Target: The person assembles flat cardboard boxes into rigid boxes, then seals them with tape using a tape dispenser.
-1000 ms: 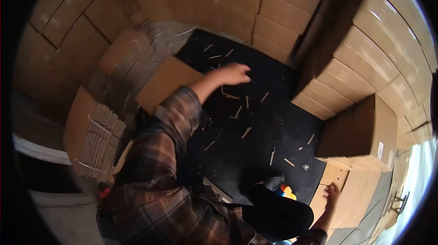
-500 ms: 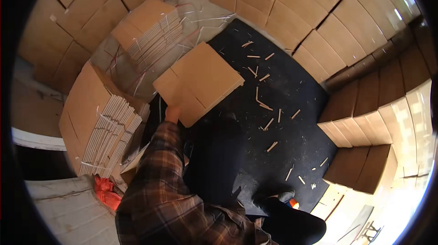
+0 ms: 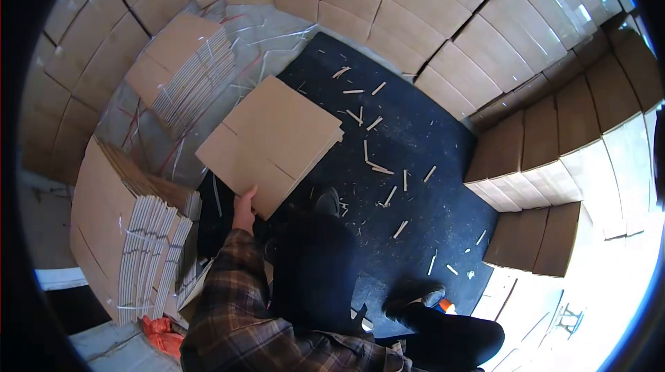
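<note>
My left hand (image 3: pixel 244 211), at the end of a plaid sleeve, grips the near edge of a flat folded cardboard box (image 3: pixel 277 129). The cardboard is tilted above the black mat, left of the middle of the view. Its thumb lies on the top face, and the other fingers are hidden beneath. My right hand does not show. Just left of my sleeve stands a strapped stack of folded cardboard (image 3: pixel 111 219).
Another strapped cardboard stack (image 3: pixel 181 60) stands at the upper left. Cardboard strips (image 3: pixel 377 167) litter the black mat (image 3: pixel 443 143). Closed boxes (image 3: pixel 526 143) line the right side, and box walls rise behind. Red plastic (image 3: pixel 163 336) lies at the lower left.
The view has shifted, so the surroundings appear further left. The held cardboard and my left hand sit lower and further left in view. A shoe now shows beside the cardboard.
</note>
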Demonstrator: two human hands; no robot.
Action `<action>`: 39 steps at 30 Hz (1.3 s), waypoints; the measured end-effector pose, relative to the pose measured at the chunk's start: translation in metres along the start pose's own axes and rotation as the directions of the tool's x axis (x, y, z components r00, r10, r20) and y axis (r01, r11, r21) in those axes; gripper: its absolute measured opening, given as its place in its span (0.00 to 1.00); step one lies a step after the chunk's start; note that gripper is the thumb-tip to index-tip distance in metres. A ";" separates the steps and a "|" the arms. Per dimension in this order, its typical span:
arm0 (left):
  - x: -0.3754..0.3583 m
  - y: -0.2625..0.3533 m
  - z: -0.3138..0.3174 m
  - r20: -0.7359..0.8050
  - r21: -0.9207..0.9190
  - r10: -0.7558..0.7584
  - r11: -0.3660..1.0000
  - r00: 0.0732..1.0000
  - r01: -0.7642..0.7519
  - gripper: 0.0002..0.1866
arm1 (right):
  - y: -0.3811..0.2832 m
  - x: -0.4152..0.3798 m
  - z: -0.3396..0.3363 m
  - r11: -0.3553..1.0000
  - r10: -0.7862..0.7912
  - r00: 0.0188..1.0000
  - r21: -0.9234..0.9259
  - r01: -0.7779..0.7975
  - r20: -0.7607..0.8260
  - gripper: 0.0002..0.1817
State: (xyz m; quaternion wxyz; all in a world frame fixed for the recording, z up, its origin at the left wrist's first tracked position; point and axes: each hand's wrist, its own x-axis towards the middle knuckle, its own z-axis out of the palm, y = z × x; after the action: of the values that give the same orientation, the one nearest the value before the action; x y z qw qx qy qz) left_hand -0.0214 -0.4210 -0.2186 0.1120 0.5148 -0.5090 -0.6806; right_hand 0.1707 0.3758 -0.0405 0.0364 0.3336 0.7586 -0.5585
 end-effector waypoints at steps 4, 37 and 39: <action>-0.030 0.053 0.036 0.379 -0.331 -0.023 0.930 0.925 0.158 0.23 | 0.011 -0.012 -0.022 0.997 -0.034 0.999 0.073 0.036 -0.028 0.15; -0.395 -0.070 0.181 0.951 0.261 -0.169 0.886 0.257 -0.384 0.32 | -0.111 0.007 0.261 0.852 -0.142 0.971 0.523 0.020 0.194 0.37; -0.405 -0.076 0.188 0.989 -0.075 0.139 0.725 0.039 -0.685 0.31 | -0.113 0.006 0.262 0.881 -0.160 0.958 0.472 0.030 0.239 0.41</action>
State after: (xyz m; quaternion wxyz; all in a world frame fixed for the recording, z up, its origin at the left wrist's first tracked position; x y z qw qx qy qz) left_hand 0.0342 -0.0033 -0.0515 -0.1493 -0.2002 -0.7226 -0.6446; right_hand 0.0208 0.1325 -0.0479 0.0316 0.2150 0.6067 -0.7647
